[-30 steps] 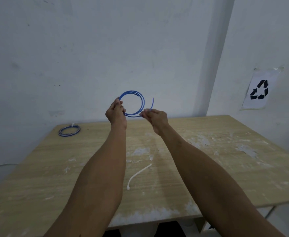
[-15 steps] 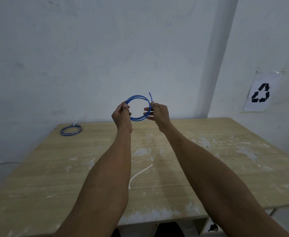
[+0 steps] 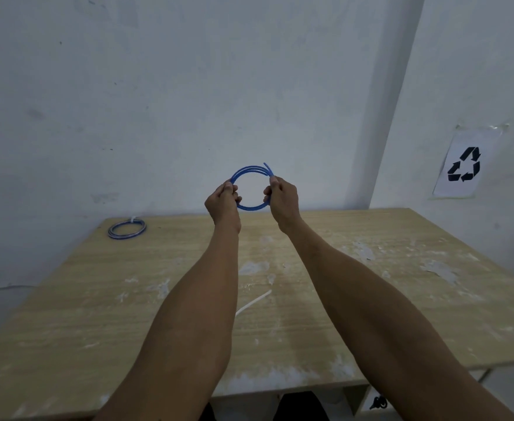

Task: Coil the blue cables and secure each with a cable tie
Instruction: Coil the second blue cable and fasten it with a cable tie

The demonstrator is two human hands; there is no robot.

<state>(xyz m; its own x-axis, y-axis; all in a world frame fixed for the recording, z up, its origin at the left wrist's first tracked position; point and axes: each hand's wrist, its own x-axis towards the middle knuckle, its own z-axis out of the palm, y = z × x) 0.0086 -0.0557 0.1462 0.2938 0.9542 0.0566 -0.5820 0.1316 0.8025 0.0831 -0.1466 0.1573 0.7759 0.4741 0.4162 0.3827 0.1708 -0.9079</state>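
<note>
- Now my left hand (image 3: 224, 202) pinches the left side of the blue coil (image 3: 251, 188), fingers closed on the strands, and my right hand (image 3: 281, 199) is closed on its right side.
- A second ago the free end stuck out well to the right; it has since been wound in, and only a short tip shows above my right fingers, so I judge the coiling nearly done.
- The coil hangs upright in the air over the far part of the table (image 3: 371, 299).
- The white cable tie (image 3: 254, 302) lies loose near the middle, untouched; tying comes next.
- A finished, tied coil (image 3: 127, 230) rests at the far left corner.
</note>
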